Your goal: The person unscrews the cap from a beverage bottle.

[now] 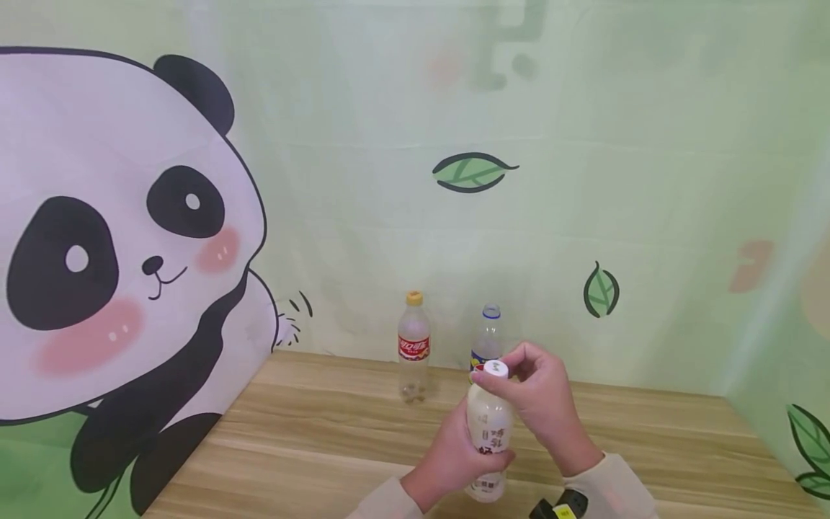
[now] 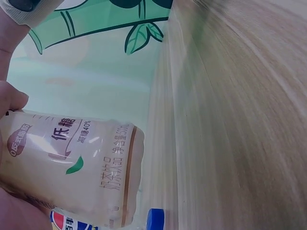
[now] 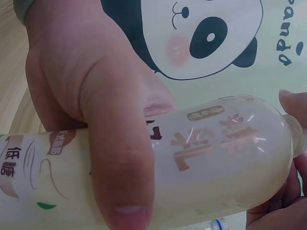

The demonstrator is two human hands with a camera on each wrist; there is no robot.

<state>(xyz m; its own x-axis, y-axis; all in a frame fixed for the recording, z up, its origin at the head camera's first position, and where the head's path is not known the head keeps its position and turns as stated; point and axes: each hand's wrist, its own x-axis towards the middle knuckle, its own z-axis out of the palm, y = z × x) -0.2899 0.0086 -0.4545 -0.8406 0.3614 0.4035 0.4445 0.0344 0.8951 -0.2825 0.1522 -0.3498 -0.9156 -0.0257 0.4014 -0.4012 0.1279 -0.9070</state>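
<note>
A milk tea bottle with a pale drink inside and a white cap stands nearly upright in front of me. My left hand grips its body, fingers wrapped round the label. Up at the top, my right hand pinches the cap between thumb and fingers. In the right wrist view, the left hand crosses the bottle, and right-hand fingers show by the neck. The left wrist view has the bottle's lower label close up.
Behind stands a clear bottle with a red label and yellow cap. Beside it, a capless bottle with a blue label is partly hidden by the right hand. A blue cap lies on the wooden table. A panda-print backdrop rises behind.
</note>
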